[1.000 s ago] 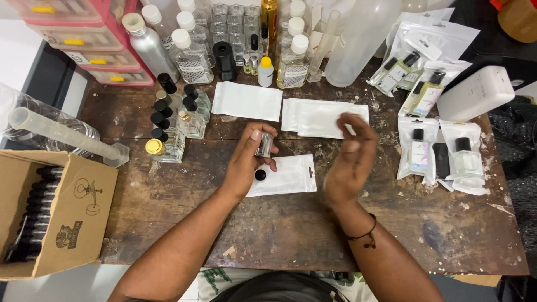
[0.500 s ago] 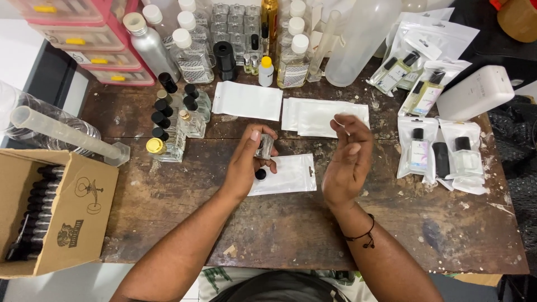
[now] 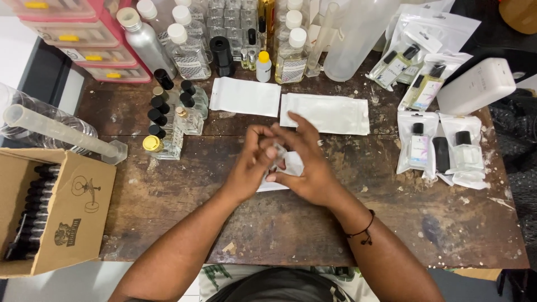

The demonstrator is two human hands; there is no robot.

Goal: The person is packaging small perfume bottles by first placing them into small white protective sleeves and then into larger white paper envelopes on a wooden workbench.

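1. Hands meet over the middle of the wooden counter (image 3: pixel 313 235). Your left hand (image 3: pixel 251 168) and your right hand (image 3: pixel 307 168) touch at the fingertips.
2. Your left fingers (image 3: pixel 267 146) are curled in close around a small clear bottle (image 3: pixel 278 154). Only a little bit of the bottle shows between the two hands.
3. Your right fingers (image 3: pixel 296 126) are bent over the same small bottle, with the thumb under it. You cannot tell which hand holds it tighter.
4. Right under your hands lies a white pouch (image 3: pixel 291 168). Most of it is hidden by your hands.
5. At 12 o'clock from your hands lie two more flat white pouches (image 3: pixel 327 113), side by side on the counter.
6. At 10 o'clock stands a bunch of little bottles with black caps (image 3: pixel 168 109). One bottle with a gold cap (image 3: pixel 154 146) sits at the near end of the bunch.
7. At 3 o'clock are filled pouches (image 3: pixel 417 144) with small bottles inside them.
8. At 9 o'clock, at the counter's edge, is an open cardboard box (image 3: pixel 67 223) with dark tubes packed in a row inside. A long clear measuring tube (image 3: pixel 61 131) lies just past it.
9. At 1 o'clock, far back, stands a big clear jug (image 3: pixel 358 39).
10. A black string band (image 3: pixel 363 230) goes around your right wrist.
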